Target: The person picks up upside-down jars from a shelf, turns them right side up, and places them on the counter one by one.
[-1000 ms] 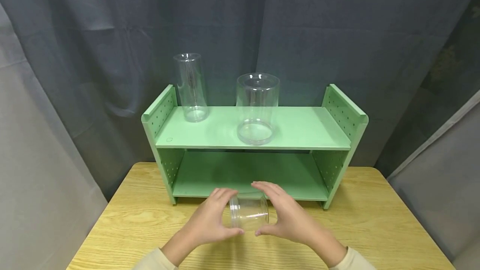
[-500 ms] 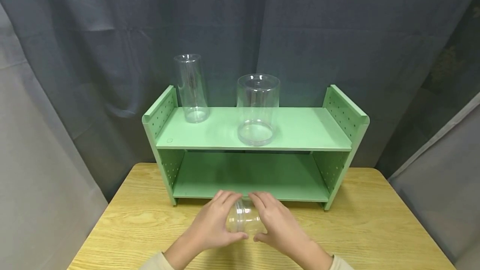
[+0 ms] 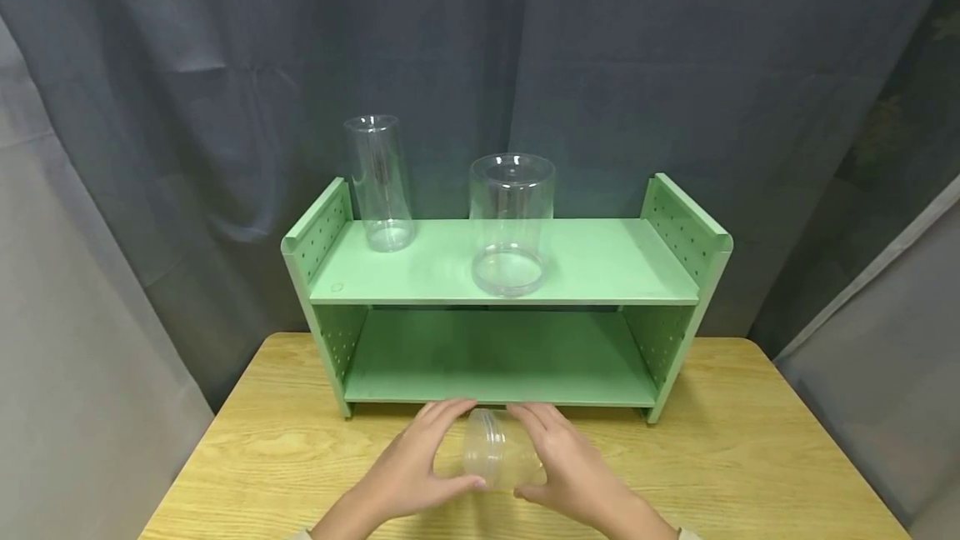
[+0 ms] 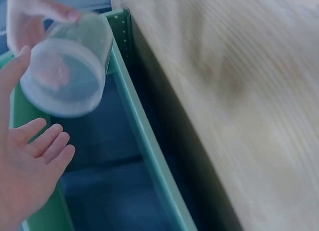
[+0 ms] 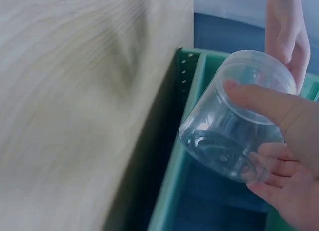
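A clear cylindrical jar (image 3: 497, 450) lies sideways in the air between the two hands, a ridged collar or lid toward its left end. My right hand (image 3: 573, 473) holds it. In the right wrist view the thumb (image 5: 261, 101) lies along the near side of the jar (image 5: 214, 133) and the fingers curl under its base. My left hand (image 3: 408, 469) faces the other end, thumb and fingers spread. In the left wrist view the left hand (image 4: 32, 173) stands apart from the jar's pale round end (image 4: 65, 86).
Behind the hands stands a green two-tier shelf (image 3: 600, 265) on a wooden table (image 3: 247, 448). On its upper tier are a tall narrow clear cylinder (image 3: 380, 182) at the left and a wider clear cylinder (image 3: 512, 207) near the middle. A dark curtain (image 3: 637, 65) hangs behind.
Both hands and the jar have come lower, toward the person. The jar has turned, so its collared end now shows more to the front. The cylinders on the shelf stay in place.
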Demonstrator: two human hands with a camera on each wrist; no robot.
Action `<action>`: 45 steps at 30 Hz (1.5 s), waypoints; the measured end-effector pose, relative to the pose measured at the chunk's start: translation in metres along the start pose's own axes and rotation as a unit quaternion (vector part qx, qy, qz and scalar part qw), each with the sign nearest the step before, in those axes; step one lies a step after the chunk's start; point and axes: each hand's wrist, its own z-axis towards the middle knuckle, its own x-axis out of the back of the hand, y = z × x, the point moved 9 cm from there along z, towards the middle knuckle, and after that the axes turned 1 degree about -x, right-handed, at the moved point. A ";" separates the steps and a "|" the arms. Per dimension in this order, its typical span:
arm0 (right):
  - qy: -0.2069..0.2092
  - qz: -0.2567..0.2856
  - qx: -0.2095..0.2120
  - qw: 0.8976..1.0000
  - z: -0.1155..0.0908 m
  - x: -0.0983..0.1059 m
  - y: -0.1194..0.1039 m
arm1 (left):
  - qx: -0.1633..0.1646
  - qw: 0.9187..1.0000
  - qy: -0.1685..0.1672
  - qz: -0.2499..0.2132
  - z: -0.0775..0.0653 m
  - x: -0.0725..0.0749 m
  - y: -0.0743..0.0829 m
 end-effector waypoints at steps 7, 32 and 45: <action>0.017 0.063 -0.051 0.997 -0.021 -0.009 0.035 | 0.072 0.993 0.034 -0.083 -0.014 0.008 -0.036; 0.062 0.104 -0.161 0.979 -0.066 -0.007 0.121 | 0.202 0.931 0.263 -0.156 -0.051 0.104 -0.137; 0.087 0.069 -0.149 0.983 -0.076 -0.006 0.130 | 0.198 0.886 0.357 -0.220 -0.046 0.135 -0.165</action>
